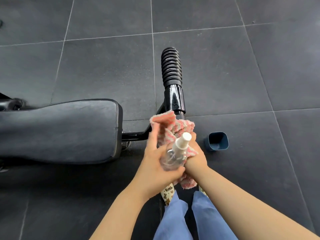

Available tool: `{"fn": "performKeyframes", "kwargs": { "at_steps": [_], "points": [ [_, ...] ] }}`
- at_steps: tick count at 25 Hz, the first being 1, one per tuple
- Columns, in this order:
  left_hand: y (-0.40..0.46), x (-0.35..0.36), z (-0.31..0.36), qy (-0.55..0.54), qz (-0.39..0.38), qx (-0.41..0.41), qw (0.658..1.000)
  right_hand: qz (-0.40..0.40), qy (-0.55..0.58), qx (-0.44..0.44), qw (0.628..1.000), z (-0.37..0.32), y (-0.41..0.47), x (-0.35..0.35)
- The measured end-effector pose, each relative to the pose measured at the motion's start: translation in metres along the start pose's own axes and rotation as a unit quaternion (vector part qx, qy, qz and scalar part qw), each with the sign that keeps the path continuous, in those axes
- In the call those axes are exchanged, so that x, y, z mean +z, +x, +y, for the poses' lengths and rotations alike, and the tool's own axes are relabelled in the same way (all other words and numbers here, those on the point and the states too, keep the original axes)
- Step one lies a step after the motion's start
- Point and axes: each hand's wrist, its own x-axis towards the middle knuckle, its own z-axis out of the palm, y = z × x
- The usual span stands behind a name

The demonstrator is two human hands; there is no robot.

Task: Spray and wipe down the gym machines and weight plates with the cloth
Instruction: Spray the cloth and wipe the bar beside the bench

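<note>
A pink and grey striped cloth is bunched around the black bar of a gym machine, just below its glossy collar and ribbed rubber handle. My right hand grips the cloth against the bar. My left hand holds a clear spray bottle with a white nozzle, its fingers also touching the cloth. The bar under the cloth is hidden.
The machine's dark padded seat lies to the left, joined by a black frame tube. A small blue cup stands on the dark rubber floor tiles to the right. My feet and blue trousers are below.
</note>
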Motion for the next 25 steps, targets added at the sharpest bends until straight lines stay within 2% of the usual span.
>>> {"fn": "performKeyframes", "kwargs": {
  "at_steps": [2,4,7,9,10,12,13,14,15,17,19,21,23,25],
  "points": [
    [0.004,0.005,-0.004,0.077,0.011,-0.013,0.997,-0.034,-0.014,-0.044,0.998,0.01,0.002,-0.002],
    [0.005,0.003,-0.014,0.078,0.105,-0.043,0.99,-0.066,0.027,-0.063,0.995,0.013,0.005,-0.008],
    [-0.007,-0.008,-0.029,0.063,0.218,-0.16,0.961,-0.175,0.138,-0.047,0.974,0.01,0.004,-0.027],
    [-0.018,-0.017,-0.042,0.078,0.24,-0.239,0.938,-0.225,0.158,-0.021,0.961,0.007,0.0,-0.039],
    [-0.021,-0.02,-0.043,0.058,0.253,-0.251,0.933,-0.204,0.138,-0.008,0.969,0.006,0.0,-0.042],
    [-0.018,-0.023,-0.035,0.002,0.273,-0.21,0.939,-0.054,0.031,-0.015,0.998,0.003,0.0,-0.043],
    [-0.013,-0.022,-0.029,-0.005,0.255,-0.18,0.95,0.006,-0.008,-0.038,0.999,0.002,-0.004,-0.039],
    [-0.005,-0.02,-0.022,0.004,0.21,-0.156,0.965,0.02,-0.021,-0.074,0.997,0.0,-0.008,-0.03],
    [0.003,-0.015,-0.013,0.01,0.156,-0.148,0.977,0.004,0.001,-0.091,0.996,-0.002,-0.012,-0.021],
    [0.019,-0.005,-0.003,-0.004,0.075,-0.163,0.984,-0.046,0.11,-0.064,0.991,-0.011,-0.008,-0.012],
    [0.03,0.001,-0.005,-0.013,0.071,-0.17,0.983,-0.114,0.193,-0.009,0.974,-0.021,0.011,-0.016],
    [0.032,0.006,-0.006,-0.012,0.066,-0.165,0.984,-0.206,0.265,0.071,0.939,-0.025,0.023,-0.024],
    [0.035,0.01,-0.007,0.022,0.051,-0.153,0.987,-0.235,0.328,0.129,0.906,-0.029,0.022,-0.029],
    [0.039,0.013,-0.003,0.057,0.03,-0.125,0.99,-0.234,0.376,0.123,0.888,-0.032,0.022,-0.032]
  ]
}}
